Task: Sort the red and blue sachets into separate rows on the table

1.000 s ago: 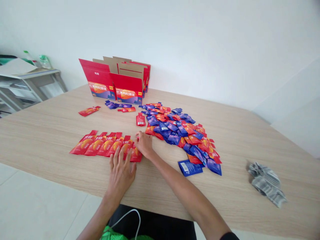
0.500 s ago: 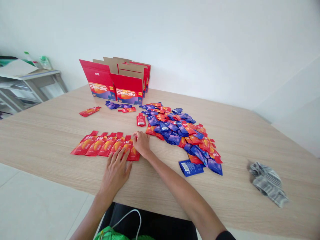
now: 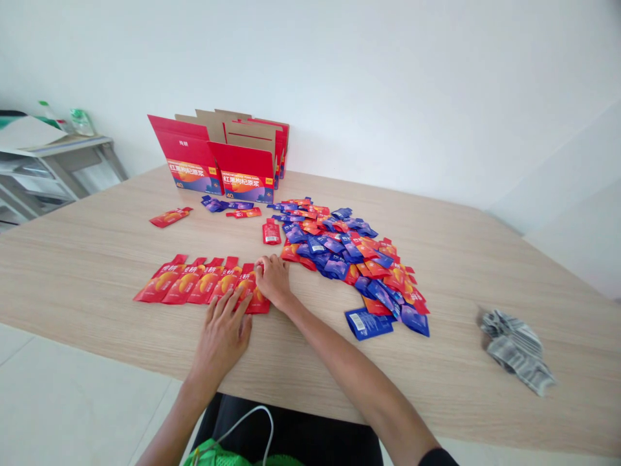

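Red pouches (image 3: 207, 283) lay overlapped in a row on the wood-grained table (image 3: 77, 259), perhaps to keep them in order. The left hand (image 3: 223, 331), fingers apart, rested on them, probably for steadying. The right hand (image 3: 274, 279) curled over the end pouch (image 3: 260, 302); whether it pinched, I could not tell. Behind the cartons (image 3: 247, 173) rose a white wall (image 3: 388, 97).

We're looking across a broad, pale wood-grain table (image 3: 466, 259), and straight behind it rises a plain white wall (image 3: 388, 84)! Over to the table's left, we spot a grey-framed desk (image 3: 63, 145) with shelves, a white sheet (image 3: 32, 132) lying on top. Down below the table's near edge, we catch pale floor tiles (image 3: 63, 388) with thin joints, while soft, even light washes the wall behind the table.
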Demonstrator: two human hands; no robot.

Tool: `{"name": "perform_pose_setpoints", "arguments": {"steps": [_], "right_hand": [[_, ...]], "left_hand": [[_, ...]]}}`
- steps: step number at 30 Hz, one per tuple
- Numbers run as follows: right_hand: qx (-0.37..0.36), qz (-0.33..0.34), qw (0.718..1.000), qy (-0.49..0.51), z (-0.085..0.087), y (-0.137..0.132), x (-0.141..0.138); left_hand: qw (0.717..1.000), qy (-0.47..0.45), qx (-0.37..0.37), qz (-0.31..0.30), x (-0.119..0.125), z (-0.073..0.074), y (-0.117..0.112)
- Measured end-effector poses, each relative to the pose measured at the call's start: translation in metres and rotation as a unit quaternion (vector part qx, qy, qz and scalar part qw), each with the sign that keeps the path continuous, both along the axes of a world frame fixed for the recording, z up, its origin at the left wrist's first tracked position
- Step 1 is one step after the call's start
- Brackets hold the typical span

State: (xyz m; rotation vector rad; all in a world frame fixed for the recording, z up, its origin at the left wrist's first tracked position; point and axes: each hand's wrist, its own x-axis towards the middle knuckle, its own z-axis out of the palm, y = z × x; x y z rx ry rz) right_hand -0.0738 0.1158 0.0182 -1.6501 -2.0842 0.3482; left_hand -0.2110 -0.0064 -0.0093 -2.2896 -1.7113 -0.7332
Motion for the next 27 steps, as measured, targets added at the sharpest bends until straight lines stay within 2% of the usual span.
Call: {"name": "perform_pose_setpoints", "arguments": {"steps": [4, 7, 9, 11, 14, 17, 19, 23, 27], "right_hand": [[0.01, 0.008, 1.0, 0.012, 0.003, -0.002, 0.004], [0.049, 0.031, 0.998, 0.021, 0.013, 0.0, 0.024], [0.081, 0.044, 0.996, 0.024, 0.023, 0.005, 0.054], [0.108, 0.023, 0.994, 0.016, 0.035, 0.013, 0.097], [0.137, -0.097, 0.985, -0.028, 0.051, 0.024, 0.173], [0.095, -0.219, 0.965, -0.108, 0.057, 0.032, 0.237], [0.037, -0.253, 0.953, -0.159, 0.055, 0.035, 0.261], [-0.053, -0.227, 0.948, -0.217, 0.048, 0.044, 0.276], [-0.091, -0.207, 0.954, -0.197, 0.05, 0.057, 0.279]], "left_hand": [[1.0, -0.013, -0.002, 0.0, 0.001, 0.003, -0.001], [1.0, -0.004, 0.005, 0.001, 0.001, 0.004, -0.001], [1.0, -0.001, 0.011, 0.002, 0.001, 0.004, -0.001], [1.0, -0.009, 0.014, 0.0, 0.001, 0.003, -0.001], [0.999, -0.026, 0.018, -0.009, 0.0, 0.001, 0.0], [0.999, -0.033, 0.027, -0.016, 0.001, 0.001, 0.001], [0.998, -0.038, 0.038, -0.022, 0.003, 0.002, 0.001], [0.998, -0.043, 0.048, -0.027, 0.005, 0.006, -0.002], [0.998, -0.044, 0.035, -0.024, 0.006, 0.01, -0.006]]}}
